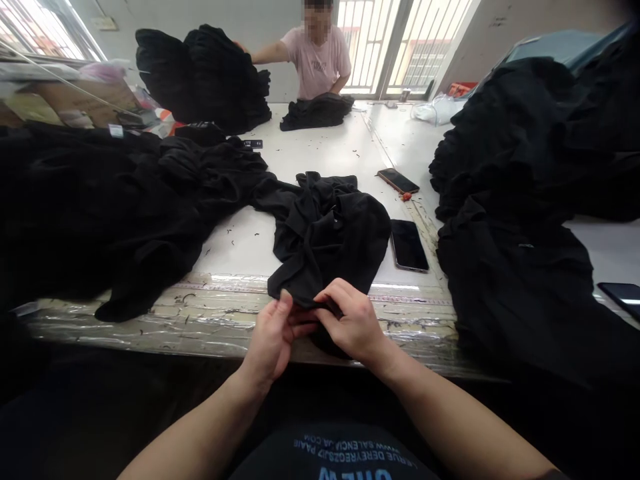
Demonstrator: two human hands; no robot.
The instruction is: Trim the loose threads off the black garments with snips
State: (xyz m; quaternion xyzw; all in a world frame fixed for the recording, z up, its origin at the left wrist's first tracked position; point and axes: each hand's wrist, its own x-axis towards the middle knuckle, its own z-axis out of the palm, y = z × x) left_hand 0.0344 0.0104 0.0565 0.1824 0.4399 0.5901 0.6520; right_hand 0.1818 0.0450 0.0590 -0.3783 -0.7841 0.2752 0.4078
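Observation:
A crumpled black garment (330, 233) lies on the white table in front of me, its near edge hanging at the table's front edge. My left hand (276, 330) is closed on the near edge of the cloth, thumb on top and fingers beneath. Close beside it on the right, my right hand (350, 319) pinches the same edge between thumb and fingers. A dark phone (409, 245) lies just right of the garment. Some of the cloth below my right hand is hidden by it.
Black clothes are heaped at the left (100, 207) and right (515, 260). Another phone (399, 180) lies farther back. Across the table (320, 150), a person in a pink shirt (320, 63) reaches toward a tall black stack (200, 77). A phone (623, 297) sits far right.

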